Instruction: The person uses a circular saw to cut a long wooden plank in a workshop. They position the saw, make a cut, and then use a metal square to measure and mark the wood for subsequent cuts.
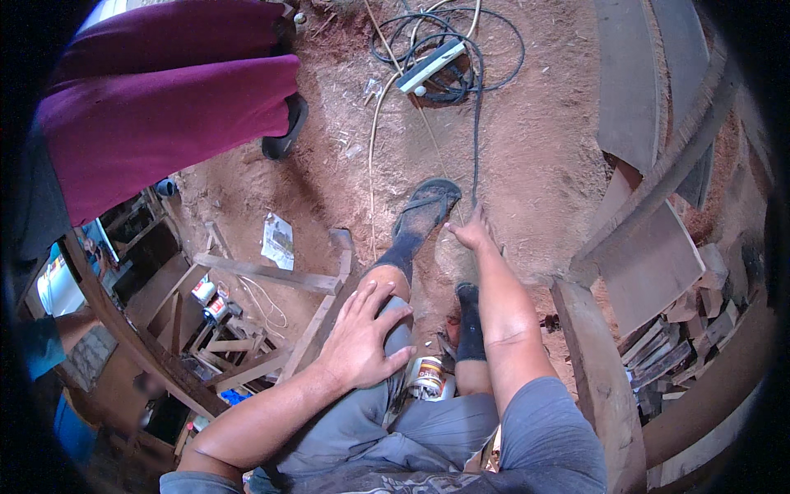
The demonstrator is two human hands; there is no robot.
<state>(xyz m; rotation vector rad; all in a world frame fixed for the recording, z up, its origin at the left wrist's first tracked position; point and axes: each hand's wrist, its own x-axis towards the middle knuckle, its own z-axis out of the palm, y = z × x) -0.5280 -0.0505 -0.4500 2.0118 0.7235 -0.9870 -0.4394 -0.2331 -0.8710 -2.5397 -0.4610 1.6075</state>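
We log the cable [477,140] as blue-black, the thin cord [374,156] creamy tan. Power strip [436,64]: off-white and dark. Ground [543,156] rusty brown, paling to beige. Cloth [164,123] plain magenta, plum in its upper folds. Shorts [436,428] slate grey; sock [471,329] near-black. We note the white tin [426,377], printed red and yellow; boards [628,82] grey-brown.

The left hand [362,337] rests on the left knee [399,334], a can [428,377] sits just right of that knee, and the right hand [473,233] extends beside the sandal [427,206], perhaps touching the cable [477,140] that leads forward to the power strip [432,67], with wood pieces [661,356] far right.
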